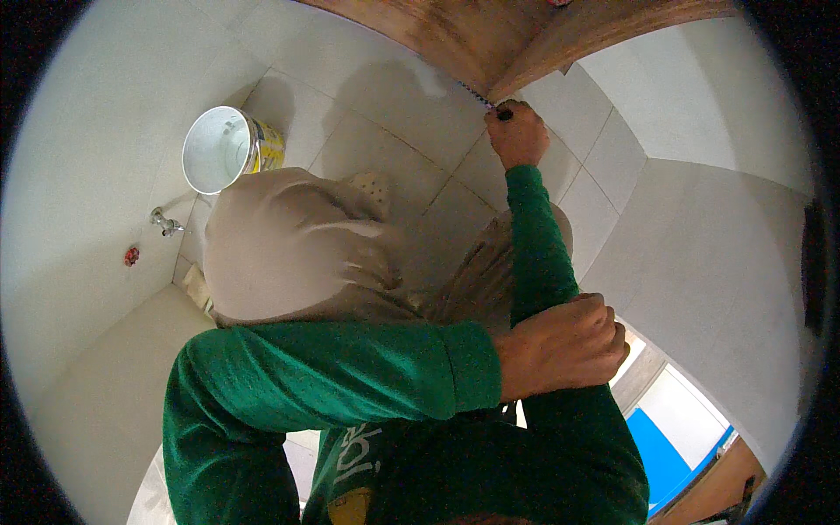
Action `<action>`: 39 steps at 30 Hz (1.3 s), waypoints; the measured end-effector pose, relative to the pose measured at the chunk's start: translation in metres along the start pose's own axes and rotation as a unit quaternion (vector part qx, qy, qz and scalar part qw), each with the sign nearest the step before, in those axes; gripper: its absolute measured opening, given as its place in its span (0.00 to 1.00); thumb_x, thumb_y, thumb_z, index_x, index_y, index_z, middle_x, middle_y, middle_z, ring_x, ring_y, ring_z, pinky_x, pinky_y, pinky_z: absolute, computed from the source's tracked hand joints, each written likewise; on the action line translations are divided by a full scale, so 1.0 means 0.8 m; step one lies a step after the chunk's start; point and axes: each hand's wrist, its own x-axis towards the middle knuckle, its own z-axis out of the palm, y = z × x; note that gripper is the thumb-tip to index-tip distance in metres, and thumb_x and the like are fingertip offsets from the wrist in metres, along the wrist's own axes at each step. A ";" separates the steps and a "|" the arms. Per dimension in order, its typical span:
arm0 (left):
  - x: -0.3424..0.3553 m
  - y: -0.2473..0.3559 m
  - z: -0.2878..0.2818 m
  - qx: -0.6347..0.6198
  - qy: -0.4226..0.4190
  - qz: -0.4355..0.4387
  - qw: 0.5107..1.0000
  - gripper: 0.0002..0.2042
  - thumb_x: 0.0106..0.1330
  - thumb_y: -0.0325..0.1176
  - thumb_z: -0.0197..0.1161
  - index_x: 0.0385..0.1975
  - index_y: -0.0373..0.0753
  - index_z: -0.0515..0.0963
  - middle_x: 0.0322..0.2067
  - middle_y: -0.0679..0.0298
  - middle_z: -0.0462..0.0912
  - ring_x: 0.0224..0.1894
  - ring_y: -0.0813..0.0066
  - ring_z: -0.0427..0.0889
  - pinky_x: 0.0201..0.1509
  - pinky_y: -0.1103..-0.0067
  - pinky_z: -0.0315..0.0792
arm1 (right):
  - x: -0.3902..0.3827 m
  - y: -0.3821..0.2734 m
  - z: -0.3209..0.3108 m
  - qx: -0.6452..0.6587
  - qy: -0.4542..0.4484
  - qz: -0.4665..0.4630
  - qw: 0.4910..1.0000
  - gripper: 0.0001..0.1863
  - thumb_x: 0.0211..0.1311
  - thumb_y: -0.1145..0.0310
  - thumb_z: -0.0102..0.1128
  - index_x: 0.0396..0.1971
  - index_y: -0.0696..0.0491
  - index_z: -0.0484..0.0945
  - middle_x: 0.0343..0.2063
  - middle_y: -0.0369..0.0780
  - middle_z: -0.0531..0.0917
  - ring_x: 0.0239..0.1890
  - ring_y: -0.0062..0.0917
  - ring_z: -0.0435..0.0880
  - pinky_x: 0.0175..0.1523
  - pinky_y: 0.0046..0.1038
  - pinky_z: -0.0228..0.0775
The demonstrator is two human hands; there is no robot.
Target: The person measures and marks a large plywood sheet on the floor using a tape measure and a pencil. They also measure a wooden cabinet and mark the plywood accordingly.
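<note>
My right hand (518, 136) is closed in a fist around a thing with a dark round end (505, 114); its kind I cannot make out. A thin speckled blue-and-white strip (477, 94) runs from beside that fist along the lower edge of a brown wooden panel (455, 44). My left arm crosses in front of my body, and my left hand (564, 346) grips the green sleeve (541, 249) of my right forearm, its fingers curled over the cloth. Both my knees are bent low over the tiled floor (394, 149).
A white bucket (210, 153) with a yellow printed side stands by the left wall, holding what looks like clear liquid. Below it, a metal tap (166, 223) and a red valve knob (131, 255) stick out from the wall. Pale walls (700, 210) close in on the right.
</note>
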 end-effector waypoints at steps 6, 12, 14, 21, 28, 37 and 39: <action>0.000 -0.011 0.006 -0.011 0.008 0.001 1.000 0.05 0.63 0.31 0.68 0.32 0.36 0.82 0.27 0.65 0.84 0.29 0.71 0.82 0.36 0.67 0.73 | 0.004 0.006 0.013 0.016 0.036 -0.039 0.998 0.17 0.55 0.51 0.70 0.37 0.46 0.92 0.39 0.42 0.92 0.44 0.44 0.91 0.50 0.45 0.84; -0.002 -0.009 0.000 -0.032 -0.024 -0.008 0.999 0.05 0.63 0.30 0.68 0.31 0.36 0.82 0.29 0.65 0.86 0.32 0.71 0.84 0.38 0.67 0.73 | 0.000 0.003 0.014 -0.005 0.055 -0.058 0.997 0.15 0.56 0.53 0.70 0.37 0.47 0.91 0.41 0.43 0.91 0.43 0.47 0.90 0.49 0.49 0.82; 0.000 -0.006 -0.005 -0.034 -0.040 -0.014 0.999 0.05 0.63 0.31 0.68 0.31 0.36 0.82 0.29 0.65 0.85 0.32 0.71 0.84 0.38 0.67 0.72 | -0.002 0.004 0.015 -0.007 0.066 -0.061 0.996 0.16 0.56 0.53 0.70 0.38 0.47 0.91 0.41 0.43 0.90 0.42 0.48 0.90 0.49 0.49 0.82; -0.004 -0.012 -0.011 -0.014 -0.060 -0.012 0.998 0.07 0.63 0.33 0.68 0.31 0.36 0.83 0.27 0.66 0.84 0.31 0.69 0.82 0.38 0.67 0.71 | -0.004 0.003 0.023 0.004 0.100 -0.080 0.992 0.14 0.57 0.56 0.70 0.38 0.48 0.91 0.40 0.42 0.90 0.41 0.49 0.90 0.47 0.49 0.83; -0.006 -0.004 0.014 -0.053 0.002 -0.010 0.999 0.06 0.60 0.32 0.69 0.29 0.36 0.84 0.27 0.65 0.85 0.30 0.67 0.81 0.37 0.61 0.70 | -0.009 -0.001 0.026 0.006 0.101 -0.079 0.992 0.12 0.59 0.60 0.69 0.40 0.49 0.90 0.42 0.40 0.90 0.41 0.47 0.89 0.49 0.49 0.81; -0.005 -0.004 0.010 -0.061 -0.015 -0.017 0.998 0.06 0.59 0.33 0.72 0.27 0.38 0.85 0.28 0.64 0.86 0.30 0.64 0.82 0.38 0.60 0.72 | -0.007 0.004 0.037 0.001 0.178 -0.157 0.971 0.08 0.54 0.66 0.69 0.34 0.51 0.86 0.38 0.42 0.87 0.37 0.42 0.85 0.45 0.42 0.74; -0.002 -0.008 0.004 -0.064 -0.009 -0.015 0.998 0.05 0.60 0.32 0.71 0.29 0.37 0.85 0.28 0.64 0.86 0.31 0.64 0.83 0.38 0.62 0.74 | -0.007 0.005 0.035 0.005 0.164 -0.155 0.974 0.09 0.54 0.66 0.69 0.35 0.51 0.86 0.39 0.42 0.87 0.37 0.43 0.85 0.46 0.42 0.74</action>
